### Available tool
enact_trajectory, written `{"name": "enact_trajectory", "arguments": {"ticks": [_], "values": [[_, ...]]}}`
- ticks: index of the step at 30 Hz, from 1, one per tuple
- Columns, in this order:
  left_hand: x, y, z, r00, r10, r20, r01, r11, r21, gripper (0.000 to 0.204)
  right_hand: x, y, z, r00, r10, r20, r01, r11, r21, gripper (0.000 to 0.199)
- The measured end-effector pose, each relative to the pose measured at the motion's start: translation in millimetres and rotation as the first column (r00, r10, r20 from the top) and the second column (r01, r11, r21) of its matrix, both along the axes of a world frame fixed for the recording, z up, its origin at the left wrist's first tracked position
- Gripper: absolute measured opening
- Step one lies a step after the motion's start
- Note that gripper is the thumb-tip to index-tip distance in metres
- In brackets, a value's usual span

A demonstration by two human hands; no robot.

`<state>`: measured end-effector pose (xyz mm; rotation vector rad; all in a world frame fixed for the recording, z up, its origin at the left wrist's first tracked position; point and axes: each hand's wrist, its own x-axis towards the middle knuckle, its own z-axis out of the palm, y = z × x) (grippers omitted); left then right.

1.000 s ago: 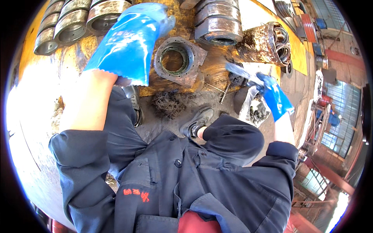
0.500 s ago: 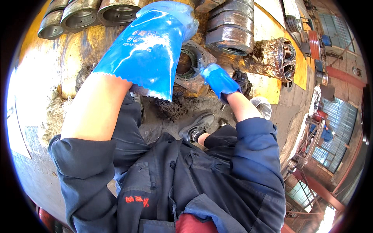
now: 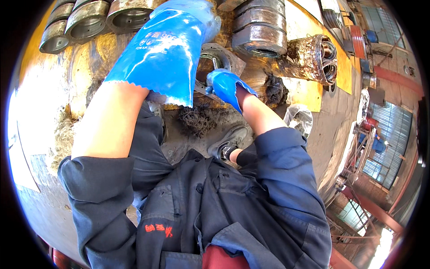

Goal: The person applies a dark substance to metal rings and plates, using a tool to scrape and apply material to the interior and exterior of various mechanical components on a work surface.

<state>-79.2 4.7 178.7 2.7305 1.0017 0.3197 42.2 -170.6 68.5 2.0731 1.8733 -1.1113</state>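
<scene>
A greasy metal flange [image 3: 231, 57] with a round opening lies on the yellow bench in front of me. My right hand [image 3: 225, 86], in a blue rubber glove, is at its near right edge with the fingers curled in. Whether they grip the rim or something small cannot be made out. My left hand [image 3: 179, 38], in a long blue glove, reaches over the left side of the flange. The wide cuff and the back of the glove hide its fingers, so its hold does not show.
Thick metal rings [image 3: 88, 21] line the far left. A stack of dark ribbed cylinders [image 3: 260, 29] stands behind the flange, with an oily cylindrical part [image 3: 313, 58] to its right. Dirty fibre wads [image 3: 197, 121] lie near my feet, and a clear plastic bag [image 3: 299, 119] sits at right.
My right hand has moved left and slightly nearer the flange's front edge, its fingers more curled. The left hand stays over the flange; the whole view has shifted slightly.
</scene>
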Motion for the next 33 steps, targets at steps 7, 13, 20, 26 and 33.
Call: {"name": "enact_trajectory", "arguments": {"ticks": [7, 13, 20, 26, 33], "values": [[-25, 7, 28, 0.947, -0.297, -0.123, 0.308, 0.948, 0.078, 0.038, 15, 24, -63, 0.751, -0.425, -0.505, 0.458, 0.887, -0.066, 0.013], [-11, 16, -20, 0.931, -0.105, 0.349, 0.061, 0.989, 0.134, 0.038, 33, 10, -75, 0.047, -0.599, -0.799, 0.768, 0.533, -0.355, 0.016], [-14, 10, -15, 0.903, -0.138, 0.407, 0.06, 0.978, 0.198, 0.035, 63, -34, -31, -0.141, -0.869, -0.474, 0.891, 0.097, -0.444, 0.022], [-12, 10, -19, 0.9, -0.146, 0.41, 0.065, 0.977, 0.204, 0.033, 44, -12, -12, 0.07, -0.903, -0.424, 0.956, 0.182, -0.23, 0.025], [-13, 13, -19, 0.901, -0.133, 0.414, 0.049, 0.977, 0.208, 0.033, 68, 34, -53, 0.311, -0.826, -0.471, 0.923, 0.381, -0.06, 0.028]]}}
